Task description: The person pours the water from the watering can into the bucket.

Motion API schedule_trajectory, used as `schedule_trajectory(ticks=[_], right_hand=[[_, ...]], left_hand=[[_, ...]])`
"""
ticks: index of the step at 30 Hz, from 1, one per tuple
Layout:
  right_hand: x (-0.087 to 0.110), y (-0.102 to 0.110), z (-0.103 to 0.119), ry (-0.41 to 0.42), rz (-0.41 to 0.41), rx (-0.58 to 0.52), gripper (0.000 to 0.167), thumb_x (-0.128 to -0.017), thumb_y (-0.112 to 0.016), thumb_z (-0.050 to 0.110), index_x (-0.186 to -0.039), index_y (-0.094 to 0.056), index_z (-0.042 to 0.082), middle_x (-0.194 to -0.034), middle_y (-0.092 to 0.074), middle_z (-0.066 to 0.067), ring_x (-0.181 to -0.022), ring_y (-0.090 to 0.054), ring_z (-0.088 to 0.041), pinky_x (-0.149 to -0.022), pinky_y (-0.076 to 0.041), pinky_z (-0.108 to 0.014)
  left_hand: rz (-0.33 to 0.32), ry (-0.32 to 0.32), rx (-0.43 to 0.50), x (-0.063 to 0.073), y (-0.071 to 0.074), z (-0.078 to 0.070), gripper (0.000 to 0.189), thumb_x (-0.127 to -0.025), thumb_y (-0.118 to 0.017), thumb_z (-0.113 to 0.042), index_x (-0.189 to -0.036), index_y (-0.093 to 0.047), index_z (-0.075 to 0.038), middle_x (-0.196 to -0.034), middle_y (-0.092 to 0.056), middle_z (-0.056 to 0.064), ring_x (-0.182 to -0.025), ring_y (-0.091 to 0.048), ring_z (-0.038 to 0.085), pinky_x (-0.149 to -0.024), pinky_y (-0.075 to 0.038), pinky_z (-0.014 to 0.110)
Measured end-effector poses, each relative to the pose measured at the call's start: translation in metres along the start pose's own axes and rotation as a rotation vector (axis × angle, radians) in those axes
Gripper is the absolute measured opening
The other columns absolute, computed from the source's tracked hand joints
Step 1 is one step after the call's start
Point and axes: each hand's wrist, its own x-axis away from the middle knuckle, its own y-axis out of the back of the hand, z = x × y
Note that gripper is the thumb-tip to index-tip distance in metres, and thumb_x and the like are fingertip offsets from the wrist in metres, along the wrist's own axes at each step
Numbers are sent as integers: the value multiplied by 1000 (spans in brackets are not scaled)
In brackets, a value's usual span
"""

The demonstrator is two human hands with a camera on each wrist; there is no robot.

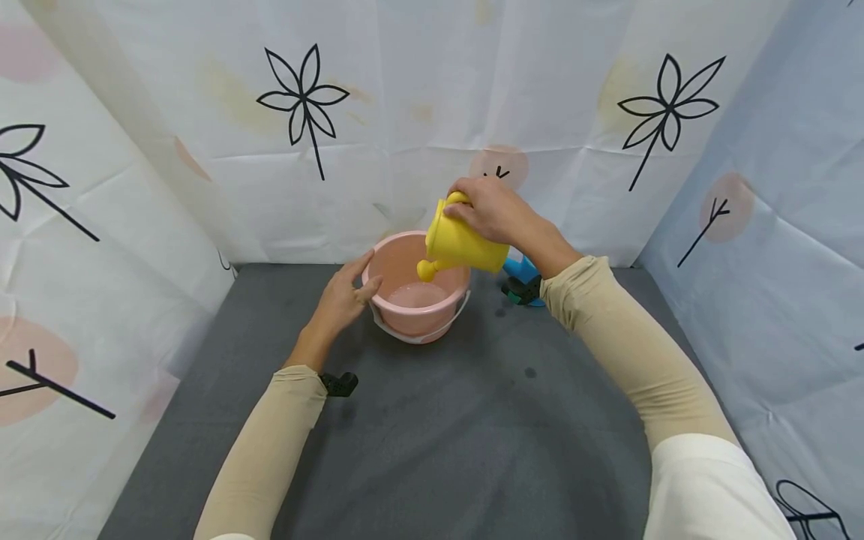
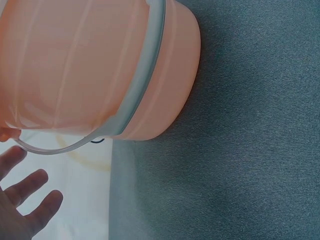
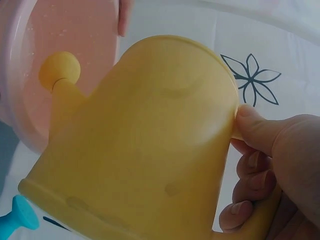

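A yellow toy watering can [image 1: 466,241] is tilted over the pink bucket [image 1: 417,324], its round spout head [image 1: 426,271] pointing down inside the rim. My right hand [image 1: 496,210] grips the can's handle, with fingers curled round it and the thumb near the top in the right wrist view. At the bucket's left rim, my left hand [image 1: 344,296] rests with its thumb and index finger against it. The left wrist view shows the other fingers [image 2: 45,212] spread and fairly straight beside the wall. A pale handle [image 2: 145,65] hangs down the bucket's outside.
A blue object [image 1: 520,266] stands right of the bucket, partly hidden behind the right wrist; its blue rounded tip [image 3: 24,212] shows in the right wrist view. Dark grey cloth [image 1: 432,435] covers the table. Patterned white curtains [image 1: 418,90] rise behind and at both sides.
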Motion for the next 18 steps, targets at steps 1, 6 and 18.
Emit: schedule_trajectory(ticks=[1, 6, 18], right_hand=[[0, 1, 1, 3, 4, 5, 37, -103, -62, 28, -131, -63, 3, -124, -69, -15, -104, -61, -30, -97, -52, -43], [-2, 7, 4, 5, 31, 13, 39, -104, -60, 29, -134, -61, 3, -128, -67, -15, -107, -61, -30, -100, -51, -43], [-9, 19, 10, 1, 35, 67, 40, -105, -58, 30, -134, -60, 3, -129, -66, -16, -111, -59, -31, -102, -49, -44]], left_hand=[[0, 2, 0, 0, 0, 0, 64, -105, -54, -43, -163, -27, -33, -167, -33, 11, -154, -29, 40, -121, -28, 65], [2, -5, -5, 0, 1, 0, 65, -105, -54, -45, -163, -27, -33, -167, -33, 10, -154, -28, 40, -121, -27, 64], [-6, -1, 0, 0, 0, 0, 64, -105, -54, -42, -162, -28, -33, -167, -34, 11, -153, -30, 40, -121, -29, 64]])
